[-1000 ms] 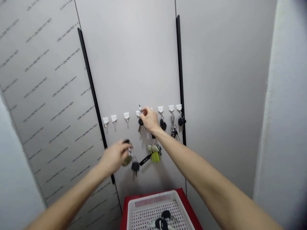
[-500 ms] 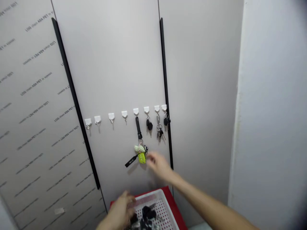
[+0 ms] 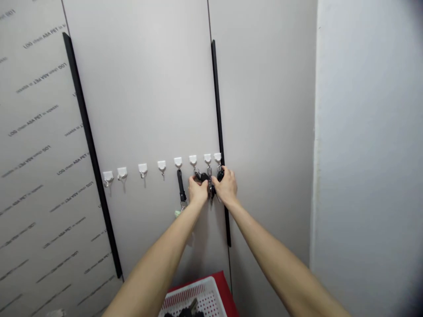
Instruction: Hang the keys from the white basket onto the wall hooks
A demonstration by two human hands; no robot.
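White hooks run in a row across the grey cabinet door. My left hand [image 3: 198, 192] is closed on a bunch of black-headed keys [image 3: 202, 177] that hangs from one of the right-hand hooks. Beside it, my right hand [image 3: 227, 187] has its fingers closed around black keys [image 3: 220, 175] on the rightmost hook [image 3: 217, 157]. Between the two hands hangs a bunch of metal keys [image 3: 210, 189] on a clip. A black strap keychain [image 3: 181, 187] hangs to the left; my left forearm hides most of what dangles below it.
Several hooks on the left, such as one white hook [image 3: 142, 169], carry nothing. Below, a white perforated basket [image 3: 216, 296] holding more keys [image 3: 188, 311] rests on a red surface [image 3: 228, 290]. Long black handles [image 3: 92, 154] edge the door panels.
My left hand has risen from the basket to the hanging keys. My right hand has moved up from beside the yellow-green key fob to the rightmost keys. The view has shifted slightly.
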